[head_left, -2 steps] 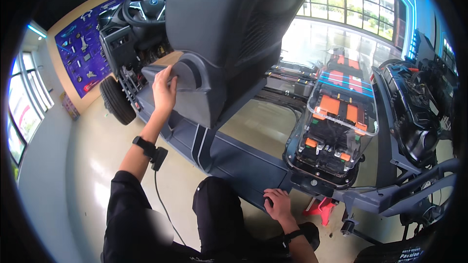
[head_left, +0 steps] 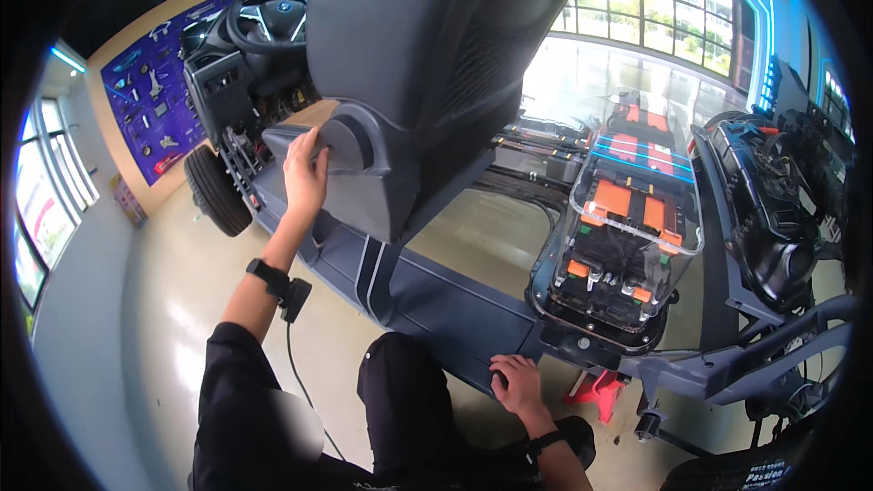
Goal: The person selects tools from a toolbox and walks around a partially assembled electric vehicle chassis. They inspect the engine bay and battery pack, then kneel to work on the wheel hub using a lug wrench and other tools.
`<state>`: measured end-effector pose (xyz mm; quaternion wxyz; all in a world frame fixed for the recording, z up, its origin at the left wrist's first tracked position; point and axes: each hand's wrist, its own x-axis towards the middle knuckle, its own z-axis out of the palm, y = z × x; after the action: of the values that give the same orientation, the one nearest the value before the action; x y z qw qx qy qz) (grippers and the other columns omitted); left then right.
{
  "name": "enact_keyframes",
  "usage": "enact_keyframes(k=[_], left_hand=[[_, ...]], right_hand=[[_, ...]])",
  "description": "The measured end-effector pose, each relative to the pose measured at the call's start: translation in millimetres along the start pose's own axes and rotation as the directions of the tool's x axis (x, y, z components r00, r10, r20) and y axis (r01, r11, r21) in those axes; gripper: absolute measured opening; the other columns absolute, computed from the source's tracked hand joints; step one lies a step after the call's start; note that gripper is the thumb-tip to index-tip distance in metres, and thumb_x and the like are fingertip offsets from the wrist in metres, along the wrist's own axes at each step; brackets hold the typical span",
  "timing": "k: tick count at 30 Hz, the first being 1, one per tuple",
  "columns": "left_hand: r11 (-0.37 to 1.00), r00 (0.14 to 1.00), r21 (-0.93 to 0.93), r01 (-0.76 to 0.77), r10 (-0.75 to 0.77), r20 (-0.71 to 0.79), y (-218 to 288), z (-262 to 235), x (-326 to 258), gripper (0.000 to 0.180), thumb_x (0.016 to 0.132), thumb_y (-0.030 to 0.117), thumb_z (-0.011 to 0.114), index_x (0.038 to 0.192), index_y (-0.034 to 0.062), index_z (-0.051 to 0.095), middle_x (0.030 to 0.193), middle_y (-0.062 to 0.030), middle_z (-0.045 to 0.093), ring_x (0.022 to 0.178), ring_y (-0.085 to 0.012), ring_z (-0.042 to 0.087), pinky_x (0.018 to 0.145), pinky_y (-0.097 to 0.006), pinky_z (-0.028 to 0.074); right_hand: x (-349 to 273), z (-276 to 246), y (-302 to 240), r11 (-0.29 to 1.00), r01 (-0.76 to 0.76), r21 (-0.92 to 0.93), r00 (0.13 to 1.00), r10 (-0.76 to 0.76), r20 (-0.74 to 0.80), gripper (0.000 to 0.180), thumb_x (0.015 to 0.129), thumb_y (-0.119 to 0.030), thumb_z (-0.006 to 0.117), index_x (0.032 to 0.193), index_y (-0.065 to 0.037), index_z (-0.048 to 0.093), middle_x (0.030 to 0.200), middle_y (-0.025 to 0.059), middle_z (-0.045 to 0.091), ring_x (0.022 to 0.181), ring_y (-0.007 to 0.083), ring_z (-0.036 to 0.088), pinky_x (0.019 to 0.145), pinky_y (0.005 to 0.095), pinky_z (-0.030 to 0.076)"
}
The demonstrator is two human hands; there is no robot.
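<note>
Left hand reaches up and forward, arm outstretched, fingers spread flat. Right hand rests low, palm down, fingers curled.

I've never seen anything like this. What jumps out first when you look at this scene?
A big dark grey car seat fills the upper middle, mounted on a stripped car frame with no body; the person's left hand rests on the seat's side panel. To the right sits a clear-cased battery pack with bright orange parts inside. The right hand presses on the frame's lower edge, and a steering wheel shows at upper left.
</note>
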<state>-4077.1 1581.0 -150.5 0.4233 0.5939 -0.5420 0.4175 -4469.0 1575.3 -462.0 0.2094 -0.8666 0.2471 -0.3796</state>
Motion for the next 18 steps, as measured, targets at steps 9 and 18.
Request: enact_keyframes(k=[9,18], left_hand=[[0.992,0.993,-0.083,0.095,-0.100,-0.055,13.7,11.4,-11.3,0.033,0.083,0.008,0.050,0.114,-0.0029,0.045,0.107,-0.0191,0.050,0.101,-0.0343,0.050,0.088,-0.037,0.039],[0.985,0.975,-0.073,0.157,-0.167,-0.149,14.8,23.6,-16.1,0.029,0.085,0.010,0.051,0.111,-0.0003,0.048,0.098,-0.0172,0.051,0.090,-0.0324,0.052,0.079,-0.036,0.041]], right_hand=[[1.1,5.1,1.1,1.000,-0.010,-0.001,1.000,0.010,0.011,0.013,0.067,-0.013,0.058,0.080,-0.010,0.058,0.095,0.0008,0.061,0.089,0.0207,0.056,0.075,0.0355,0.041],[-4.3,-1.3,2.9,1.000,-0.008,-0.007,1.000,0.008,0.000,0.013,0.068,-0.016,0.057,0.080,-0.011,0.059,0.097,-0.0006,0.061,0.088,0.0195,0.056,0.075,0.0344,0.041]])
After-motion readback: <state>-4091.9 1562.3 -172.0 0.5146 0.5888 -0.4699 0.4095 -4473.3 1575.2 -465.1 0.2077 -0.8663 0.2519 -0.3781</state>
